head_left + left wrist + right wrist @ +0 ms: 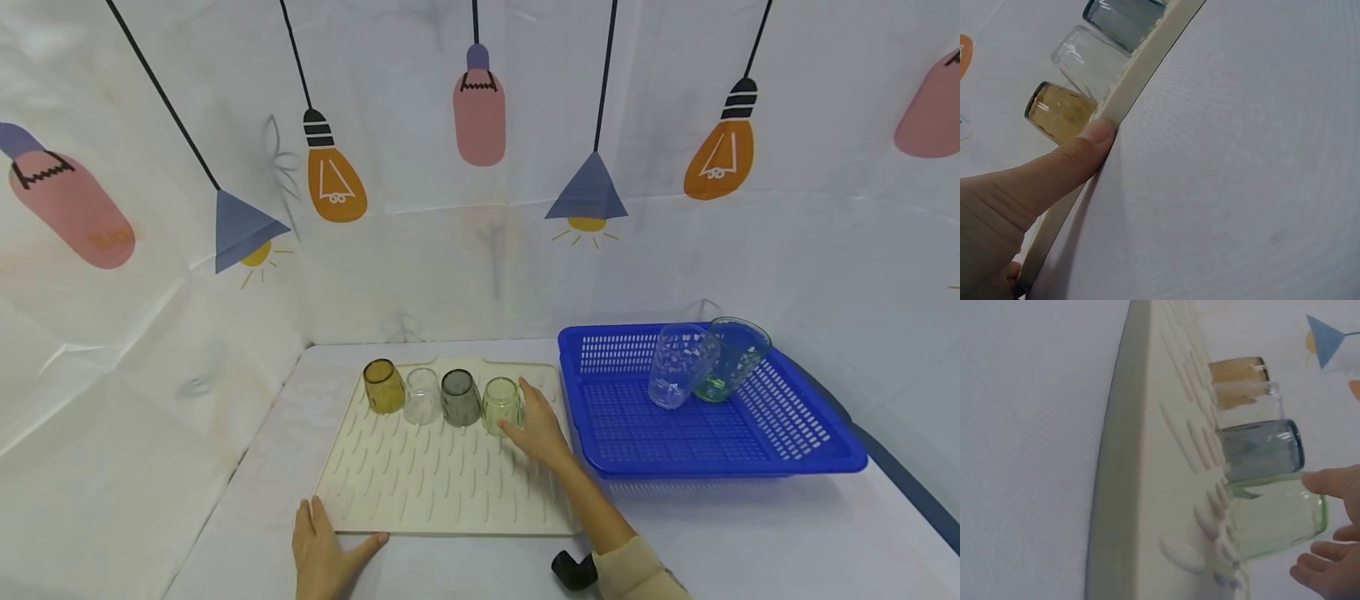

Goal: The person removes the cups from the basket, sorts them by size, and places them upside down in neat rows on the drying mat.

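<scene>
A cream ribbed drying mat (450, 500) lies on the table. Along its far part stand an amber glass (384, 387), a clear glass (422, 397), a grey glass (461, 398) and a pale green glass (501, 400), side by side. My right hand (542, 427) is at the green glass, thumb in front and fingers spread to its right; in the right wrist view the thumb (1322, 482) is at the glass's side and the other fingers stand apart from it. My left hand (324, 550) rests at the mat's near left corner, thumb (1094, 134) against the front edge.
Right of the mat stands a blue plastic basket (615, 458) holding a clear patterned glass (673, 371) and a green-tinted glass (738, 354), leaning close together. A black curved object (573, 571) lies near my right sleeve (637, 571). A printed white sheet (420, 267) hangs behind the table.
</scene>
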A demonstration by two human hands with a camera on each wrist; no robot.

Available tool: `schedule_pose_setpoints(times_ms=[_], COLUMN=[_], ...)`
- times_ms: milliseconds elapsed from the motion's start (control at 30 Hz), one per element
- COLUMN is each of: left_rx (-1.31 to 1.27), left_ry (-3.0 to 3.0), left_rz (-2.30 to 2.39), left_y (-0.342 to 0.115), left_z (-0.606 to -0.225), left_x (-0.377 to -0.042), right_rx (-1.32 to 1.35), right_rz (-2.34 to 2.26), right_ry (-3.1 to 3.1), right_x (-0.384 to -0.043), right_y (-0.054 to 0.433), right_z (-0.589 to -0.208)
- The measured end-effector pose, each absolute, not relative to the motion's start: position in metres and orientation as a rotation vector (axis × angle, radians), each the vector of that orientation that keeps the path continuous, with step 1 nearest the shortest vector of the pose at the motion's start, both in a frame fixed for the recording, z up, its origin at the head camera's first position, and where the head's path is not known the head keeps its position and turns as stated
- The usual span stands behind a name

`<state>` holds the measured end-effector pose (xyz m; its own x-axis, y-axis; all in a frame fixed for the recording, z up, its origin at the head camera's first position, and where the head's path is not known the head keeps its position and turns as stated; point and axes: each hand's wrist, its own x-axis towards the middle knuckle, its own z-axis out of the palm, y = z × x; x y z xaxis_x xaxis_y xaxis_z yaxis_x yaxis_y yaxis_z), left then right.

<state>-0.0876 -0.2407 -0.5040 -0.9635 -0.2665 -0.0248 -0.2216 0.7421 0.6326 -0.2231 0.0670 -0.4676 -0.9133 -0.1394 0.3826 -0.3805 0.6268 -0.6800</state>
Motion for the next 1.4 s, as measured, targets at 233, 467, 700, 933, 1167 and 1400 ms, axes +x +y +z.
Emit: schedule_pose_setpoints(times_ms=[233, 467, 700, 933, 1167, 1400], left_rx=[0.383, 0.386, 0.410, 0.346, 0.193, 0.094], left_ry=[-2.860, -2.866, -2.850, -2.711, -2.469, -2.387], left_rz=[-1.003, -1.014, -1.013, -0.933, -0.899, -0.985], left_y=[-0.240, -0.242, -0.246, -0.247, -0.240, -0.227], left_z=[-0.504, -0.501, -0.496, -0.493, -0.482, -0.472], left_x=[-0.088, -0.087, -0.087, -0.089, -0.095, -0.103], right_rx=[0.568, 0.615, 0.513, 0.360, 0.167, 0.019], right_rz=[1.166, 1.150, 1.070, 0.966, 0.929, 0.899], right_ry=[-2.407, -2.274, -2.311, -2.337, -2.351, -2.561], right_x=[-0.199, -0.196, -0.198, -0.208, -0.216, -0.222], right_y=[0.076, 0.112, 0.161, 0.208, 0.244, 0.271], right_z=[-0.428, -0.406, -0.387, -0.380, -0.374, -0.371])
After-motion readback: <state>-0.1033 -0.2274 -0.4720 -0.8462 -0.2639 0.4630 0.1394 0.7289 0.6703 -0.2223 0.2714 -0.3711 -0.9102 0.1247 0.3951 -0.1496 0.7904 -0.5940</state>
